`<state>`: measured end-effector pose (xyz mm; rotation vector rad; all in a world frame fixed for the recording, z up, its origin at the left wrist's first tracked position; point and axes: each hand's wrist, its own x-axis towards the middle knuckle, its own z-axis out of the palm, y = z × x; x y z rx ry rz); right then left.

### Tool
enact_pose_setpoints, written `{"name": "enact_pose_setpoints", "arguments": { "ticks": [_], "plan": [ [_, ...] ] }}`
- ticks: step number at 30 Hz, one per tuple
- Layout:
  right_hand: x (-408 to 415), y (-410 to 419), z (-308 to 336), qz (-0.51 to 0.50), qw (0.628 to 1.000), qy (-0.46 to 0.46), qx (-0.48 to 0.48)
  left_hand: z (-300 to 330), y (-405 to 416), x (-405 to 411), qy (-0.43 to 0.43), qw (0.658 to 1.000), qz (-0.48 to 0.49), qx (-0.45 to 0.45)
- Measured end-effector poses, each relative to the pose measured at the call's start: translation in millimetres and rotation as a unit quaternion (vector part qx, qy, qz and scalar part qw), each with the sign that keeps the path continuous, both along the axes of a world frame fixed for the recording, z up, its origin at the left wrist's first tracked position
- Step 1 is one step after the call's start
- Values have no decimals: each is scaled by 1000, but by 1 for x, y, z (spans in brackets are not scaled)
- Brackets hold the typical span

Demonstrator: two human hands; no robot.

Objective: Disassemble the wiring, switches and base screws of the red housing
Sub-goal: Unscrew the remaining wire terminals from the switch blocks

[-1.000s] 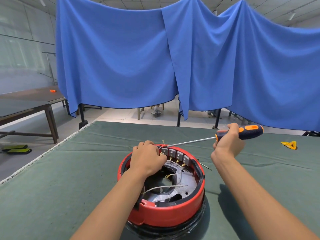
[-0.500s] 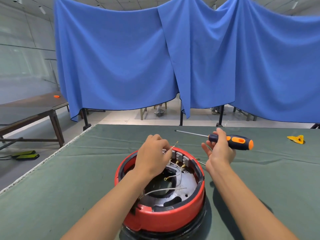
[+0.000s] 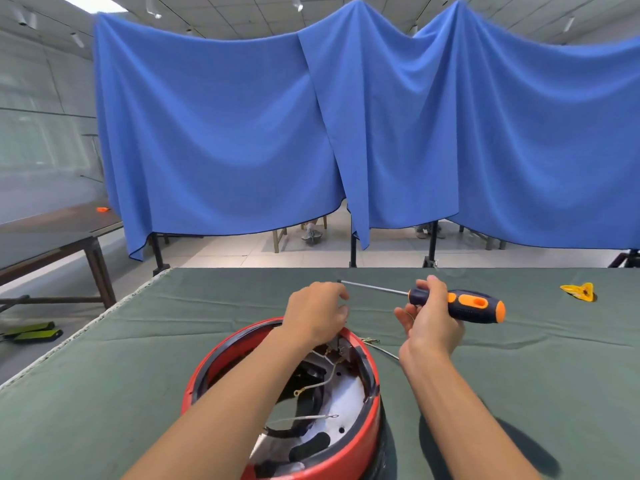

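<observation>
The round red housing stands on the green table close to me, open side up, with a metal plate and white wires with ring terminals inside. My left hand hovers over the far rim above the switch block. Its fingertips are pinched together on a thin wire that runs down under the hand. To the right of the housing, my right hand grips the black-and-orange screwdriver by its handle. The shaft lies level and points left, clear of the housing.
A few loose wires lie on the green cloth just behind the housing. A small yellow part sits far right. The table's edge runs along the left. A dark side table and blue curtains stand beyond.
The screwdriver tip has left the switch block; my right hand drew it back and levelled it over the table. My left hand rose from the rim, pinching a wire.
</observation>
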<state>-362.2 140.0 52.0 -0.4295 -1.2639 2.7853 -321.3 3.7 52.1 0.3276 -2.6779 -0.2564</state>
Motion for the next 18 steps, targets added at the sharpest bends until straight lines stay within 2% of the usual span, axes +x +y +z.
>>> {"name": "enact_pose_setpoints", "arguments": {
  "ticks": [3,10,14,18],
  "plan": [
    [0,1,1,3,1000,-3,7,5,-9,14,1,1000,-19,1],
    [6,-2,4,3,1000,22,18,3,-29,55,-102,994,-42,3],
    [9,-1,6,9,998,52,23,-11,-29,67,-116,986,-18,-122],
    [12,4,7,7,995,93,43,-18,-31,82,-107,984,24,-142]
  ]
}}
